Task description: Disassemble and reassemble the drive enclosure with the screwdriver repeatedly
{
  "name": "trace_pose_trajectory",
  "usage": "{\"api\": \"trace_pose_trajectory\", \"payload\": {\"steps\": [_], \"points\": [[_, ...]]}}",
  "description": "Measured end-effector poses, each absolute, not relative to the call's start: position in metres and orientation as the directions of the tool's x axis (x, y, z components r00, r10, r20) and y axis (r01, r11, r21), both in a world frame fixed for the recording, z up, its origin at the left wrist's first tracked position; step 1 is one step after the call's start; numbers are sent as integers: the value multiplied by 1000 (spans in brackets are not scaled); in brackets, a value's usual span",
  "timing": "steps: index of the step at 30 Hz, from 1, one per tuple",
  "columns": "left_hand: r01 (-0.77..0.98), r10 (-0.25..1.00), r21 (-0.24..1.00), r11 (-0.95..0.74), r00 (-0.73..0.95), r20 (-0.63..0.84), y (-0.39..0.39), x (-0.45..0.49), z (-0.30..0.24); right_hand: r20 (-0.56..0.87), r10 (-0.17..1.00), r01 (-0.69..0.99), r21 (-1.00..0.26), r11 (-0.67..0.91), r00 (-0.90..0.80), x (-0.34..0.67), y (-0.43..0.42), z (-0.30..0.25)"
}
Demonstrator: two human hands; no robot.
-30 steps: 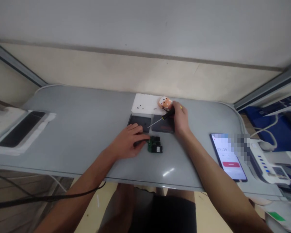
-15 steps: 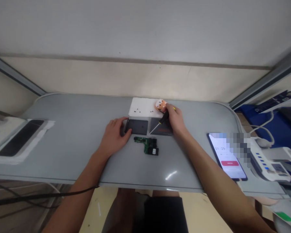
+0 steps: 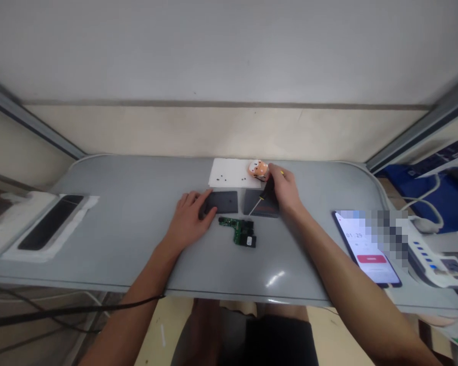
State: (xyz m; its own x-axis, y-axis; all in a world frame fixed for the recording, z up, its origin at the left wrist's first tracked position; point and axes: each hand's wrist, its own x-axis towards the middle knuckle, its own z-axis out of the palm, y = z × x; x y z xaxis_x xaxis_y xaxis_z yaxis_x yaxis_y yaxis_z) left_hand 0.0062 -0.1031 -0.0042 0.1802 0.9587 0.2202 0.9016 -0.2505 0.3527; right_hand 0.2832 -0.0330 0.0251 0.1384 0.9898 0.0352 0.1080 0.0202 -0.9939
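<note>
My left hand (image 3: 189, 218) grips the left end of a dark grey flat case piece (image 3: 226, 202), thumb at its near side and fingers at the far side. In my right hand (image 3: 286, 190) is a screwdriver (image 3: 267, 190) with a black and yellow handle, its thin metal shaft pointing down and left. The tip is by the left edge of a second dark flat panel (image 3: 265, 207), which lies partly under that hand; I cannot tell if they touch. A green circuit board (image 3: 238, 230) with black connectors and a white label lies in front of both pieces.
Behind the pieces is a white sheet (image 3: 229, 175) with several tiny dark screws and an orange-and-white animal figure (image 3: 257, 168). A lit phone (image 3: 366, 249) and a white power strip (image 3: 438, 264) are at right. A black slab (image 3: 49, 223) lies at left.
The whole view has shifted slightly. The gap between the two dark pieces looks a little wider. My left fingers reach further over the case piece's far edge; the screwdriver stays in my right hand.
</note>
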Motion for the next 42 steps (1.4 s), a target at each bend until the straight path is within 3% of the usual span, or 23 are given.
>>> {"api": "trace_pose_trajectory", "payload": {"steps": [5,15,32,42], "points": [[898,960,356,-257,194,203,-104,5,-6,-33,963,9,-999,-37,268,271,-39,25],[887,957,377,-268,199,211,-104,5,-6,37,990,203,-979,9,135,280,-32,18],[868,937,388,-310,211,278,-102,4,-8,16,999,137,-990,8,52,294,-25,18],[859,936,404,-315,211,281,-101,1,-10,22,992,160,-987,2,123,289,-25,19]]}}
